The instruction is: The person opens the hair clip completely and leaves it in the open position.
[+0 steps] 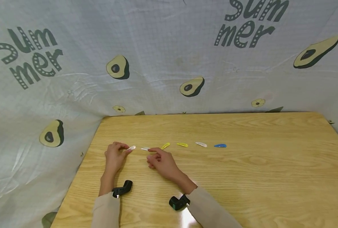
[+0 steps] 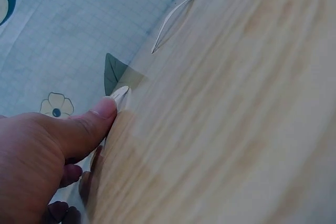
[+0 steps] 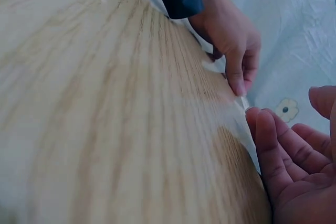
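Thumb and fingertips of my left hand (image 1: pixel 115 156) pinch a white snap hair clip (image 1: pixel 132 148) at the left end of a row on the table. The left wrist view shows that clip (image 2: pixel 121 94) poking out past the thumb. Just right of it lies a second white hair clip (image 1: pixel 144 148), and the index fingertip of my right hand (image 1: pixel 166 165) is at its right end. In the right wrist view the right hand (image 3: pixel 299 171) has fairly straight fingers, with the thumb held apart. A yellow hair clip (image 1: pixel 165 146) lies slanted just beyond the right hand.
Farther right in the row lie another yellow clip (image 1: pixel 182 145), a pale clip (image 1: pixel 201 144) and a blue clip (image 1: pixel 220 145). They lie on a wooden table (image 1: pixel 257 177). A printed cloth (image 1: pixel 157 50) hangs behind the table and along its left side.
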A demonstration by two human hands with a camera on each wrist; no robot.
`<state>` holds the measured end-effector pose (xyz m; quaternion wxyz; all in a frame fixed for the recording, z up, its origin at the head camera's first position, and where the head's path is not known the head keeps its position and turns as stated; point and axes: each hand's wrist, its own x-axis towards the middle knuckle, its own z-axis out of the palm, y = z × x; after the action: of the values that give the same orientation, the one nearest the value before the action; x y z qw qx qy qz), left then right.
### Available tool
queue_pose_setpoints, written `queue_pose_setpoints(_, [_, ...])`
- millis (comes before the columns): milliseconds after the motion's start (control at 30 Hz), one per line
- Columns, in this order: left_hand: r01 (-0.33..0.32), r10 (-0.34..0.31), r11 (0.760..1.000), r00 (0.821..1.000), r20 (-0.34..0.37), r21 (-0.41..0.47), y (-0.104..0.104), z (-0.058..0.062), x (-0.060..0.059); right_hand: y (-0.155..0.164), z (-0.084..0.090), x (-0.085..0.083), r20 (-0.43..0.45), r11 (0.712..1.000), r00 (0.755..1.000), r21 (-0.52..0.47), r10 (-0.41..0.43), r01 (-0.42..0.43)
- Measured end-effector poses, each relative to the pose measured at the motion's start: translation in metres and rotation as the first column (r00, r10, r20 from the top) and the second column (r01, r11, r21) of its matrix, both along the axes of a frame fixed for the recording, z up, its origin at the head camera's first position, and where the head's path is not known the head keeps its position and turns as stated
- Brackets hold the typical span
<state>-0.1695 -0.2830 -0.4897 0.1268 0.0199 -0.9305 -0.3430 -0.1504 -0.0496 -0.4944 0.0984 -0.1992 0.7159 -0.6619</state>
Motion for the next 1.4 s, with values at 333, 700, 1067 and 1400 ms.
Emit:
queue_pose_setpoints(333, [-0.005,0.002,0.998,0.999,0.044,0.065,-0.001,0.006,0.005,-0.014,0.01,-0.009,0.008,0.995,0.999,0.099,0.034,-0.035])
queue_pose_setpoints(700, [0.101,-0.104,0.948,0.995,-0.008,0.3,-0.003,0.023,0.013,-0.033,0.026,-0.017,-0.002,0.996,0.999,0.077,0.053,-0.053])
queue_pose_setpoints(1067, [0.217,-0.218,0.906,0.975,-0.037,0.362,0.007,0.048,0.022,-0.043,0.03,-0.019,-0.002,0.994,0.997,0.077,0.078,-0.078])
queue_pose_setpoints(1400, [0.18,-0.203,0.893,0.979,0.012,0.413,0.008,0.052,0.029,-0.051,0.032,-0.02,0.072,1.0,0.997,-0.005,-0.001,0.001])
